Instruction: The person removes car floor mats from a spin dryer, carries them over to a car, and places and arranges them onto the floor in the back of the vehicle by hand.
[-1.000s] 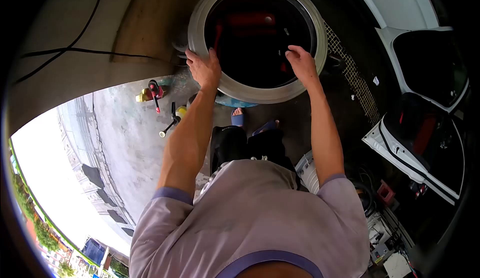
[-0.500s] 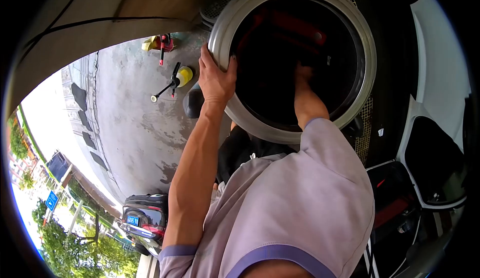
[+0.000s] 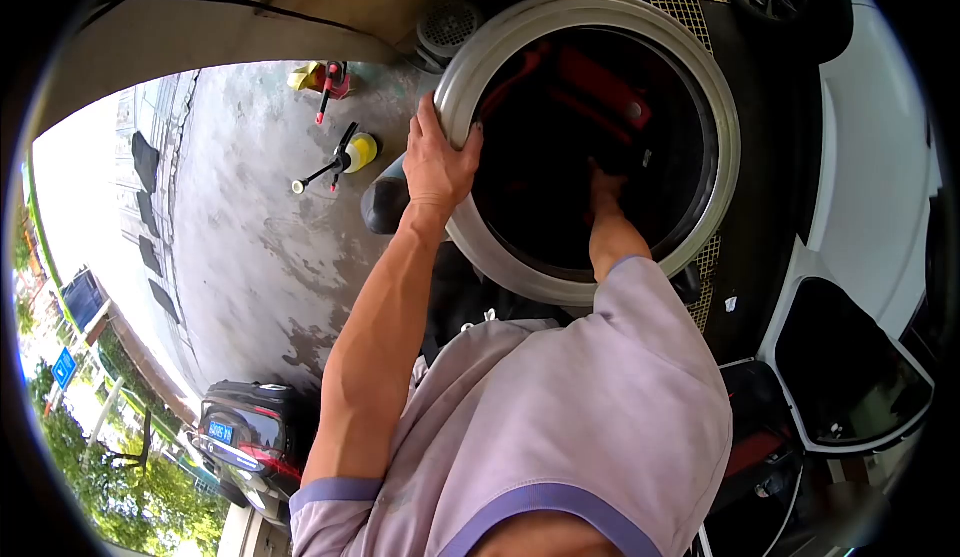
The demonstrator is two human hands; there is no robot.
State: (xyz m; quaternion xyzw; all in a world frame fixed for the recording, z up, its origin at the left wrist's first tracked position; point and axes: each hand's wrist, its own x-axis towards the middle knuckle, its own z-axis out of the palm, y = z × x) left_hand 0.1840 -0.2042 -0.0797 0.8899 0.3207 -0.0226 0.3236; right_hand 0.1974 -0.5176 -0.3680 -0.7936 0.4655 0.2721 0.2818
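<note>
A large round drum with a pale metal rim [image 3: 728, 137] stands in front of me. My left hand [image 3: 442, 157] grips the left side of this rim, thumb on the inner side and fingers outside. Deep in the dark interior, my right hand [image 3: 605, 185] reaches down; its fingers are lost in shadow, and whatever it touches cannot be made out. A red part [image 3: 600, 87] shows inside the drum, above my right hand. A small light object [image 3: 647, 158] lies just right of that hand.
On the concrete floor at left are a yellow spray bottle [image 3: 361, 151] and a red-and-yellow item [image 3: 335, 81]. A white car [image 3: 870, 127] with an open door is at right. A dark car [image 3: 240, 427] stands lower left. Yellow grating [image 3: 685, 2] lies behind the drum.
My right hand has gone from above the drum's right side down into it. My left hand stays on the rim. The view has shifted, bringing the dark car into sight.
</note>
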